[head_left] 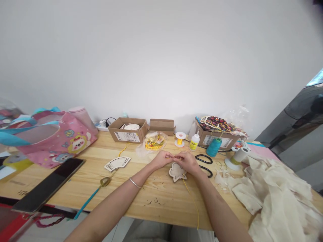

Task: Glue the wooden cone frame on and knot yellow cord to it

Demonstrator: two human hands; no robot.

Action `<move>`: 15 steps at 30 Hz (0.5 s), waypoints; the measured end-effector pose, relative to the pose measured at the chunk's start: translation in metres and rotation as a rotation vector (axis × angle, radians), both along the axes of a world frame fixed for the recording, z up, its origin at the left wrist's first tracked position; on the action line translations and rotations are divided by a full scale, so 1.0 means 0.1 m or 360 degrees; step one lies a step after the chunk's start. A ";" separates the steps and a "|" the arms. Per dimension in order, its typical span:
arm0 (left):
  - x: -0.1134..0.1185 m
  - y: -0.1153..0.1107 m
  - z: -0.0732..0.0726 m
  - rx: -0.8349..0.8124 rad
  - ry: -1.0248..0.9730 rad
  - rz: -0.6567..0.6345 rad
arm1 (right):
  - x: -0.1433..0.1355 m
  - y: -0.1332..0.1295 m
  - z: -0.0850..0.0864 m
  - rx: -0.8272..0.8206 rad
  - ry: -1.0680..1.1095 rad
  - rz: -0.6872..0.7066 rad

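Note:
My left hand (163, 159) and my right hand (186, 162) meet above the middle of the table, fingertips pinched close together. A thin yellow cord shows in small part between the fingers of both hands. Just below them, partly under my right hand, is a flower-shaped wooden piece (177, 172) with a cut outline. From its lower edge a yellow cord (192, 195) trails down toward the table's front edge. Off to the left lies a fan-shaped wooden ornament (117, 163) with a bead (105, 181) and a teal tassel (87, 203).
Behind my hands are a bag of yellow cords (154, 143), a yellow thread spool (180, 139), a glue bottle (194, 142) and black-handled scissors (205, 159). Cardboard boxes (127, 136) stand by the wall. At left are a phone (50, 185) and pink bag (60, 137); at right, cream cloth (275, 191).

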State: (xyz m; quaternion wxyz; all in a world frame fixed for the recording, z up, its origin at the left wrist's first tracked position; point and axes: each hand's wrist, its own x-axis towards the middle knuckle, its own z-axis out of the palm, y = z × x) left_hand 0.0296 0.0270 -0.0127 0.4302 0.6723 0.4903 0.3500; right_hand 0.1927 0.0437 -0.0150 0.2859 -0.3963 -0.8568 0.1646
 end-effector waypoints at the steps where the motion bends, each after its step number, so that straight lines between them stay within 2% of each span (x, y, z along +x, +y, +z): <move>1: 0.00 0.00 0.00 0.0006 0.0001 0.0003 | 0.01 0.00 -0.04 0.0037 0.0000 0.0010; 10: -0.04 0.05 -0.06 -0.0108 0.0039 -0.0025 | -0.01 0.00 -0.11 0.0179 -0.0086 -0.0058; 15: -0.03 0.04 -0.06 -0.0060 0.0062 0.0015 | -0.05 -0.02 -0.12 0.0182 -0.0055 -0.0131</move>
